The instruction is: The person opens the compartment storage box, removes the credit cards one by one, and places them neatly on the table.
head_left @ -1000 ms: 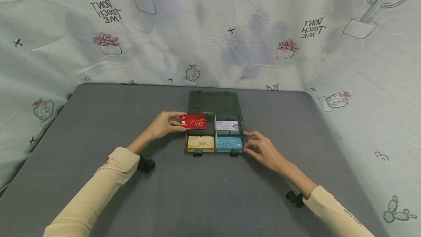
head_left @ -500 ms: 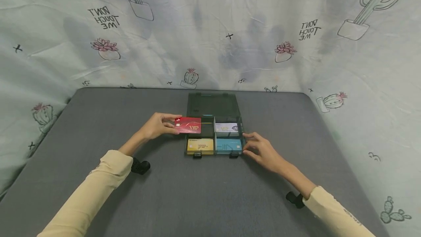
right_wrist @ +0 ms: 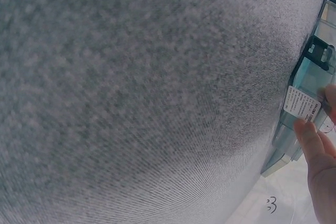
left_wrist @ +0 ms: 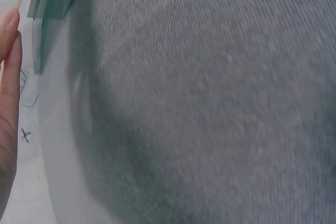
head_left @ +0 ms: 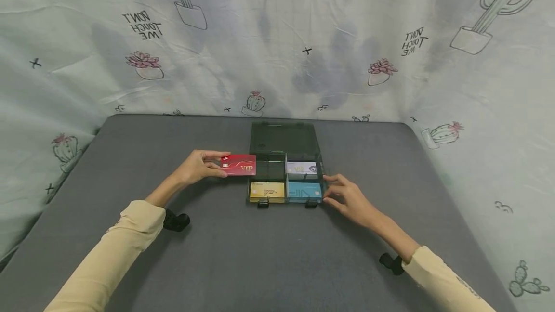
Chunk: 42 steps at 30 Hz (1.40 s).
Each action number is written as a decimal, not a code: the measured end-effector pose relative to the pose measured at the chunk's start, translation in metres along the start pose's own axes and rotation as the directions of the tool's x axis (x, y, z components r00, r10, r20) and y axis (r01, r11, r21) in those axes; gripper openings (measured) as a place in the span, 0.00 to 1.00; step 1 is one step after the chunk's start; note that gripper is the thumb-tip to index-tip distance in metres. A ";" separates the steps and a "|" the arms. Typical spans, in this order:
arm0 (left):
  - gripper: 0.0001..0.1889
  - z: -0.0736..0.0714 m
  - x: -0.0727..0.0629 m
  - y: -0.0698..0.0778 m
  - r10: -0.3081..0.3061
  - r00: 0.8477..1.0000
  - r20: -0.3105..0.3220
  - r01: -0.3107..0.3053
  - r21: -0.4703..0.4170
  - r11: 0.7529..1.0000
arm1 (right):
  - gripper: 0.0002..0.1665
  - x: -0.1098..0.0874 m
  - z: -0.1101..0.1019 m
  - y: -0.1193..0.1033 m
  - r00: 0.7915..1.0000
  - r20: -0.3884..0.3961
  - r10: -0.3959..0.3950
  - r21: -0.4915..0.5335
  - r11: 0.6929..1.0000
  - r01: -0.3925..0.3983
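My left hand (head_left: 195, 167) pinches a red VIP card (head_left: 238, 164) by its left end. The card is held just left of a dark, see-through divided box (head_left: 248, 194), overlapping its edge. Behind the card, the box's back-left compartment (head_left: 270, 170) shows bare. Yellow cards (head_left: 267, 190), blue cards (head_left: 305, 191) and a pale VIP card (head_left: 301, 167) lie in the other compartments. My right hand (head_left: 349, 200) rests its fingertips against the box's right side. In the right wrist view, those fingertips (right_wrist: 310, 135) touch the wall beside a white printed label (right_wrist: 302, 103).
The box's lid (head_left: 284, 137) lies folded back behind it. Two black latches (head_left: 263, 203) are on its front edge. Grey cloth covers the table (head_left: 243, 254). A patterned curtain (head_left: 277, 37) hangs at the back and sides.
My left hand has drawn the red card leftward, from over the back-left compartment to the box's left edge. The right hand stays at the box's right side.
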State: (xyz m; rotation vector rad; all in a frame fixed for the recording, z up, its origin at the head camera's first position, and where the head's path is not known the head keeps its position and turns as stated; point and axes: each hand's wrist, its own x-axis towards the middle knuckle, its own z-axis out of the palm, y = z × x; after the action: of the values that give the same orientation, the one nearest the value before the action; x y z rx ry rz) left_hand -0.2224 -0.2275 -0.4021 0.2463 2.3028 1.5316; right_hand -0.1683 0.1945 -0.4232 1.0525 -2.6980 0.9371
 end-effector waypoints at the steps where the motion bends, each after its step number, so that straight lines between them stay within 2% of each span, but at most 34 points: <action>1: 0.34 -0.001 -0.001 -0.001 -0.002 1.000 -0.002 0.002 0.004 1.000 | 0.06 0.000 0.000 0.000 1.000 0.000 0.002 -0.001 1.000 -0.002; 7: 0.35 -0.013 -0.007 -0.012 -0.001 1.000 -0.005 0.001 0.012 1.000 | 0.05 -0.002 0.002 -0.004 1.000 0.004 0.025 -0.003 1.000 -0.025; 12: 0.34 -0.021 -0.014 -0.022 -0.001 1.000 0.008 0.001 -0.023 1.000 | 0.05 -0.005 0.005 -0.006 1.000 0.001 0.028 -0.011 1.000 -0.028; 16: 0.34 -0.026 -0.014 -0.030 -0.007 1.000 0.013 0.008 -0.039 0.999 | 0.05 -0.009 0.008 -0.005 1.000 -0.012 0.017 -0.031 0.999 -0.017; 27: 0.35 -0.042 -0.001 -0.044 -0.058 0.998 -0.015 0.059 0.049 0.997 | 0.05 -0.014 0.015 -0.006 0.999 -0.036 -0.015 -0.025 1.000 0.015; 35: 0.35 -0.048 0.013 -0.039 -0.045 0.999 -0.023 0.046 0.040 0.998 | 0.05 -0.013 0.009 -0.005 1.000 -0.026 -0.003 -0.010 1.000 0.002; 42: 0.35 -0.053 0.023 -0.036 -0.062 0.997 -0.047 0.065 0.063 0.996 | 0.04 -0.011 0.009 -0.002 1.000 -0.027 -0.015 0.008 1.000 0.015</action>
State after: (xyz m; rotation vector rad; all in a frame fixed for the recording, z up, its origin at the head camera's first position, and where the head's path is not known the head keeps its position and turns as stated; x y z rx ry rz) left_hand -0.2624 -0.2788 -0.4215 0.1548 2.3740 1.4484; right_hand -0.1576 0.1948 -0.4332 1.0529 -2.6631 0.9539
